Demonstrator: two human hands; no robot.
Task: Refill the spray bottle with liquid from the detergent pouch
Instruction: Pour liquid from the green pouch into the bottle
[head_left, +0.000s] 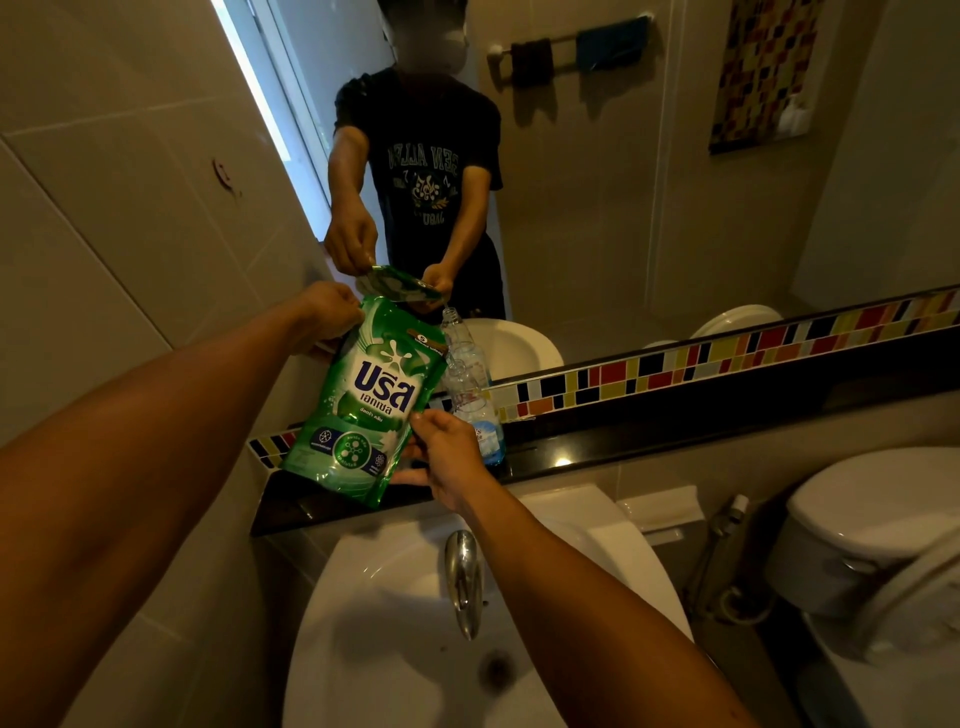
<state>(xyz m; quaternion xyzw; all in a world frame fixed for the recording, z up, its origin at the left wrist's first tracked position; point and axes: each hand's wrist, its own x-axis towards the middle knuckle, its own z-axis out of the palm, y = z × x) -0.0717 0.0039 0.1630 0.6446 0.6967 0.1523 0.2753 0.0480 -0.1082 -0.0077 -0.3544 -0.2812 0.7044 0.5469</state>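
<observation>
You had the green detergent pouch (363, 400) up off the black ledge (675, 436), tipped with its top leaning toward one o'clock, right against the mirror (623, 234). Your left hand (324, 312) sat at the pouch's eleven o'clock corner, fingers curled tight and pinching the top edge. Your right hand (447, 457) was down at the pouch's four o'clock corner, thumb on the front face and fingers curled round the lower right edge, gripping it. The clear spray bottle (475, 410) stood upright on the ledge at three o'clock of the pouch, just beside it, neck uncapped, a little blue liquid at its bottom; whether pouch and bottle touched, I couldn't tell. Below your arms, at six o'clock, lay the white sink (374, 613) with its chrome tap (464, 577).
</observation>
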